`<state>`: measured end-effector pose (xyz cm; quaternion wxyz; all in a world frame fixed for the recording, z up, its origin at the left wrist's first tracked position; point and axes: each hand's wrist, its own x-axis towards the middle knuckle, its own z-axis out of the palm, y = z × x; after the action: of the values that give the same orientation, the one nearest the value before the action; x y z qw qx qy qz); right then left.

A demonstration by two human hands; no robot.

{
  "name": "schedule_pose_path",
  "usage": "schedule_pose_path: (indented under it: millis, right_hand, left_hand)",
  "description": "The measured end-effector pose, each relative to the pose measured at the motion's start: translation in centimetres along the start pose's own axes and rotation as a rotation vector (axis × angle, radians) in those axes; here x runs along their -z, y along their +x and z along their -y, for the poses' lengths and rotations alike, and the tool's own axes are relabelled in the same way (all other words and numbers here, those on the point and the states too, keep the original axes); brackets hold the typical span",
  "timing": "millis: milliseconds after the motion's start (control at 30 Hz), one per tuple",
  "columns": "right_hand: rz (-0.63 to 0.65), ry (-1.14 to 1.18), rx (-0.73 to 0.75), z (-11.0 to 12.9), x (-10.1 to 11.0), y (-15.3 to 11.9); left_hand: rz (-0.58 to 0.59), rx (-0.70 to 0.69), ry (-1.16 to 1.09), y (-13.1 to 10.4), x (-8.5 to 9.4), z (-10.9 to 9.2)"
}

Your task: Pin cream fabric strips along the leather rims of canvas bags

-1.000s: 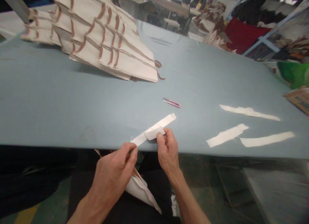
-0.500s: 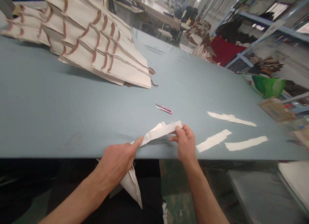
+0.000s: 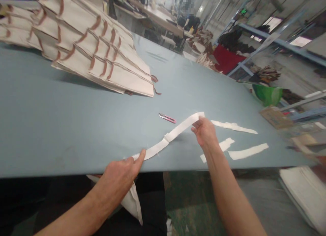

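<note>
One wide surface [image 3: 84, 127] carries a cloth stack [image 3: 127, 76] at far left. Across the near side runs the white strip [image 3: 178, 129]: right hand [image 3: 205, 131] pinching its raised far end, left hand [image 3: 123, 171] laying a finger over the near end, grip hidden, can't tell! Three loose pieces [image 3: 248, 151] lie near the right hand; pink snips [image 3: 168, 119] sit beyond the strip.

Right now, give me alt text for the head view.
A white strip runs from left hand to right hand over a blue table. Pink snips lie beyond, three other strips to the right, a fabric stack at upper left.
</note>
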<state>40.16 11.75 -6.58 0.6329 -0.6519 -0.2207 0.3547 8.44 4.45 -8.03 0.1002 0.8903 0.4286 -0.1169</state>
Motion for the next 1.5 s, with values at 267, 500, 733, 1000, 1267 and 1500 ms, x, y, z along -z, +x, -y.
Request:
schedule_pose_path:
  millis: [267,500,733,1000,1267,1500]
  right_hand:
    - [-0.146,-0.01,-0.008,2.6,2.4,4.5]
    - [-0.182,-0.048,-0.038,2.7,2.2,6.3]
    - [-0.226,-0.068,-0.015,4.2,1.0,8.4]
    - [-0.226,-0.071,0.072,7.6,2.0,7.8]
    - [-0.002,-0.084,0.161,8.9,0.2,1.8]
    - [0.24,-0.079,0.211,9.9,-2.5,-5.8]
  left_hand:
    - [-0.182,0.001,-0.069,0.1,-1.6,0.2]
    - [-0.073,-0.036,0.158,0.2,-0.7,-0.5]
    - [-0.034,-0.017,0.129,0.3,-0.1,-0.8]
    - [-0.033,0.024,-0.048,0.2,0.5,-0.3]
    - [-0.153,0.391,-0.285,-0.5,-0.2,0.1]
    - [-0.468,0.582,-0.79,-2.4,-1.4,2.3]
